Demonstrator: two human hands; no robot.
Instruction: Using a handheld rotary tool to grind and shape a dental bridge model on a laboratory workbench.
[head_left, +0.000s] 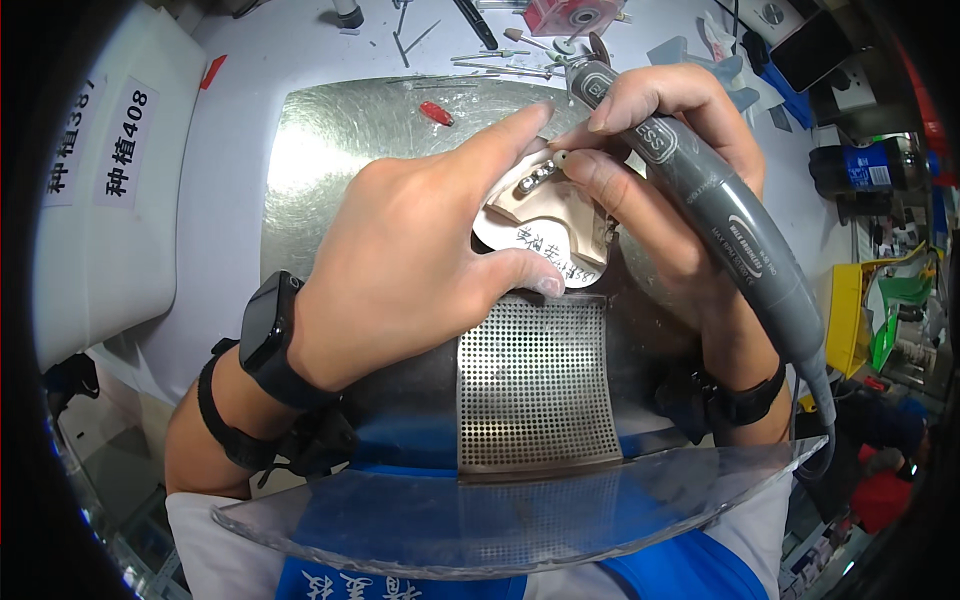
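My left hand (395, 240) is closed around a beige dental plaster model (565, 215), its thumb on the near edge and its fingers along the far side. The model stands on a white base (515, 240) with handwriting on it. A row of shiny metal teeth (537, 178) sits along its ridge. My right hand (655, 195) grips a grey handpiece (735, 210), which slants across it with its tip pointing away, past the model. The right thumb and forefinger also pinch a small whitish tooth crown (561, 157) at the end of the metal row; whether it touches the model is hidden.
Under my hands lies a metal plate (325, 130) with a perforated grille (535, 390) near me. Beyond are several burs (500, 70), a pen (475, 22) and a red piece (436, 113). A clear shield (520, 510) spans the front; a white bin (125, 240) stands left.
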